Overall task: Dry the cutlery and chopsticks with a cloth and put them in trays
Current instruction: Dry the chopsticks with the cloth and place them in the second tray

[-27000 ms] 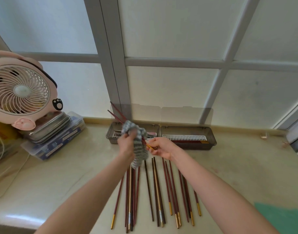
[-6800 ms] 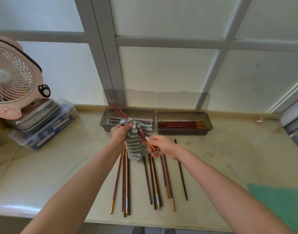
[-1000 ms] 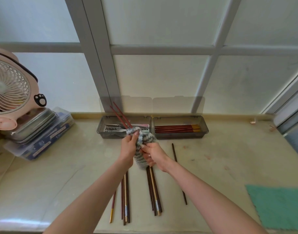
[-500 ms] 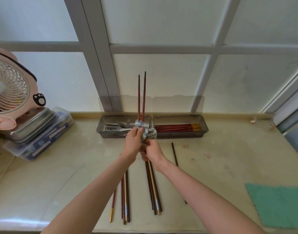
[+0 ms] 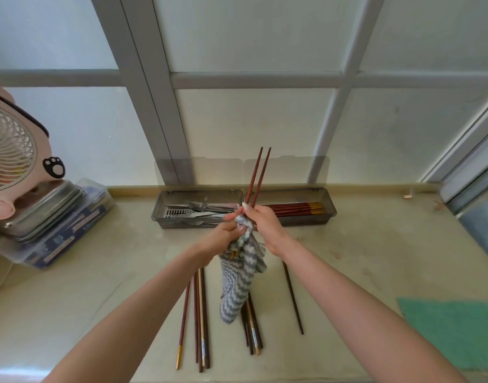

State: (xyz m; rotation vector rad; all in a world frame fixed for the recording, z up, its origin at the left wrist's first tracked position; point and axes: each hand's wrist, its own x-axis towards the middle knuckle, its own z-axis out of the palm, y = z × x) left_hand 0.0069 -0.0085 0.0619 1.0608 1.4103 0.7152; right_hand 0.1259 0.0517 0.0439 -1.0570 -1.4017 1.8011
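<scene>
Two chopsticks (image 5: 258,178) in both hands — striped cloth (image 5: 241,275)

No text could be read; print on the blue box (image 5: 63,239), well left of the left hand (image 5: 223,236), was blurred.

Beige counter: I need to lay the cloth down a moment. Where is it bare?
Bare: the beige counter between the clear plastic box and the loose brown chopsticks; also between the single dark chopstick and the green mat. Crowded: the middle, before the grey plastic trays.
</scene>
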